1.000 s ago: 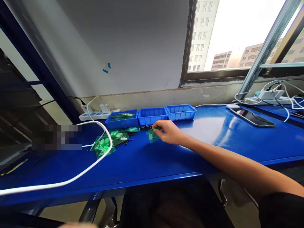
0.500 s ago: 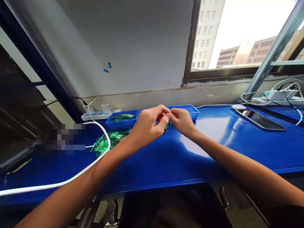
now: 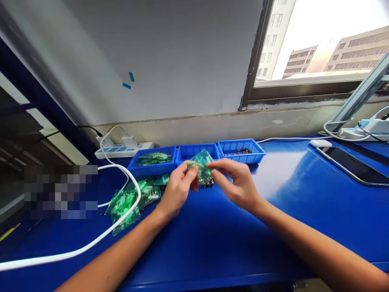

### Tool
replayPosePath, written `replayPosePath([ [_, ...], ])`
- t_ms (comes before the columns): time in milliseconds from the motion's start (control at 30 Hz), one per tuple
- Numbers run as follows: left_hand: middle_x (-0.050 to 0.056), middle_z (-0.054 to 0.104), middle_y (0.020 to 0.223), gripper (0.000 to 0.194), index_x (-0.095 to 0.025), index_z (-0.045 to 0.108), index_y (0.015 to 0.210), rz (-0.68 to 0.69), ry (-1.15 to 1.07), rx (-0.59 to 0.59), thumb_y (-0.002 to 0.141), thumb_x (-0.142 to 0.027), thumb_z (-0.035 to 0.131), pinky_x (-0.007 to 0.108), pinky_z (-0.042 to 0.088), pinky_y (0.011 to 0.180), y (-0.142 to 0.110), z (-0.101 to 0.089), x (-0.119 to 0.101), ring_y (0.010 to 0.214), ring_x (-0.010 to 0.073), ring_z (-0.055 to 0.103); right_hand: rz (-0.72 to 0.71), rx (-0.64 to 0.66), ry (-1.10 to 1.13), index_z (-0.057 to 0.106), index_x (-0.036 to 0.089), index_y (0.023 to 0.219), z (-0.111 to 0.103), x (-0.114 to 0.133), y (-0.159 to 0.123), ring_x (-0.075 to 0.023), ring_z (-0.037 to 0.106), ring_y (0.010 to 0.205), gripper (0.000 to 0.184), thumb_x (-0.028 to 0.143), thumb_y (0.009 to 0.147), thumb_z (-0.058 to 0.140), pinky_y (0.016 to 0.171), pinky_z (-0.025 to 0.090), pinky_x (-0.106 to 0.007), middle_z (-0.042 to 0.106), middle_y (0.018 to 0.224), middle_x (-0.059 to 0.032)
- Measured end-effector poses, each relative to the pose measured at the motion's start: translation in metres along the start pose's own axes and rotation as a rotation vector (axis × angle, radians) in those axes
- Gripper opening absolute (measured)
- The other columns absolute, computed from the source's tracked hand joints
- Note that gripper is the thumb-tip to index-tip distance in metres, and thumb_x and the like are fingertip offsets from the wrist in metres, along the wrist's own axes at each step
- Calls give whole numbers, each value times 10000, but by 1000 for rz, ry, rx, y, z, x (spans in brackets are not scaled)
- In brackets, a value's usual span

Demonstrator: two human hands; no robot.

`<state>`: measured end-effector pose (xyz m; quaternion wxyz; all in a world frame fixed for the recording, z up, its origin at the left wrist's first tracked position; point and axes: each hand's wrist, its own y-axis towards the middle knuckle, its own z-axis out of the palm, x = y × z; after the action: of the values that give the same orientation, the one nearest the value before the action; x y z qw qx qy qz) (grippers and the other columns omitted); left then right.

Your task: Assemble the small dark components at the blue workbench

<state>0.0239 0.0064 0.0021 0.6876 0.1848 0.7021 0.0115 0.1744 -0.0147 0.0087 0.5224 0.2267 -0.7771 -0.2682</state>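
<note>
A small translucent green plastic bag point(image 3: 203, 159) is held up over the blue table, with pale and dark bits visible on or in it. My left hand point(image 3: 176, 188) pinches its left side between thumb and fingers. At the bag's right edge, the thumb and index finger of my right hand point(image 3: 240, 184) close on it. Small dark metallic parts point(image 3: 209, 184) lie on the table just behind the bag, partly hidden. More green bags point(image 3: 124, 209) with pale pieces inside are piled to the left of my left hand.
Three blue bins stand along the wall: the left bin point(image 3: 136, 170) holds green bags, the middle bin point(image 3: 181, 151) is partly covered, the right bin point(image 3: 258, 153) holds small dark parts. A white cable point(image 3: 91, 237) loops at left. A phone point(image 3: 354, 166) lies at right.
My hands have moved apart and slightly lower, and the green bag now shows between them. The camera view has shifted, bringing the bins and the pile into fuller sight.
</note>
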Motion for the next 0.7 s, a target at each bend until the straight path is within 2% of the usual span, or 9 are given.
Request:
replayPosePath([
  [100, -63, 465, 545, 212, -185, 556, 949, 83, 273, -83, 816, -344, 516, 186, 373, 438, -5, -1, 11, 439, 77, 424, 108, 95, -15, 613, 168, 711, 6, -11, -2, -122, 553, 703, 197, 286, 821, 500, 658, 452, -270, 598, 758, -32],
  [167, -19, 555, 685, 145, -198, 595, 902, 214, 395, -66, 807, -289, 532, 196, 439, 517, -4, -2, 16, 553, 89, 507, 212, 113, 0, 589, 168, 656, 9, -16, -3, -134, 539, 780, 327, 377, 858, 439, 715, 458, -290, 551, 842, -51],
  [233, 21, 572, 841, 106, -205, 629, 824, 329, 467, -55, 805, -239, 531, 208, 486, 604, -3, -4, 19, 734, 120, 568, 301, 75, 51, 575, 169, 640, 11, -17, -5, -151, 521, 902, 439, 438, 893, 337, 793, 456, -306, 508, 961, -73],
  [333, 37, 527, 951, 133, -218, 641, 811, 414, 563, -70, 795, -167, 519, 269, 518, 761, -4, -4, 20, 878, 144, 569, 340, 16, 50, 587, 176, 682, 14, -17, -7, -169, 479, 1015, 386, 447, 875, 391, 880, 417, -303, 482, 1027, -74],
  [367, 38, 512, 969, 152, -222, 636, 819, 424, 587, -62, 793, -144, 509, 289, 517, 801, -5, -4, 20, 898, 147, 566, 336, 14, 45, 580, 177, 686, 14, -16, -8, -162, 494, 968, 371, 433, 877, 390, 847, 424, -292, 498, 988, -68],
  [433, 42, 483, 995, 185, -226, 622, 837, 423, 626, -32, 788, -108, 488, 316, 515, 843, -6, -1, 19, 926, 151, 559, 348, 49, 49, 542, 180, 680, 14, -17, -8, -127, 506, 747, 358, 413, 886, 366, 685, 433, -256, 521, 795, -31],
  [500, 51, 452, 1029, 205, -229, 609, 871, 389, 651, -4, 784, -97, 480, 326, 528, 834, -8, 2, 19, 927, 154, 556, 379, 92, 68, 493, 185, 665, 14, -19, -7, -92, 407, 535, 358, 415, 894, 341, 516, 358, -226, 450, 587, 26],
  [633, 71, 404, 1104, 202, -223, 590, 934, 291, 672, 6, 804, -124, 471, 341, 548, 798, -9, 2, 20, 913, 159, 551, 383, 80, 90, 457, 188, 663, 13, -25, -7, -74, 346, 470, 333, 416, 883, 354, 444, 285, -206, 397, 514, 55],
  [700, 73, 415, 1088, 153, -208, 588, 901, 288, 684, 22, 821, -153, 470, 345, 537, 819, -10, -1, 20, 932, 167, 547, 363, 135, 72, 431, 196, 645, 9, -26, -11, -73, 355, 448, 317, 390, 883, 352, 424, 283, -200, 390, 489, 59],
])
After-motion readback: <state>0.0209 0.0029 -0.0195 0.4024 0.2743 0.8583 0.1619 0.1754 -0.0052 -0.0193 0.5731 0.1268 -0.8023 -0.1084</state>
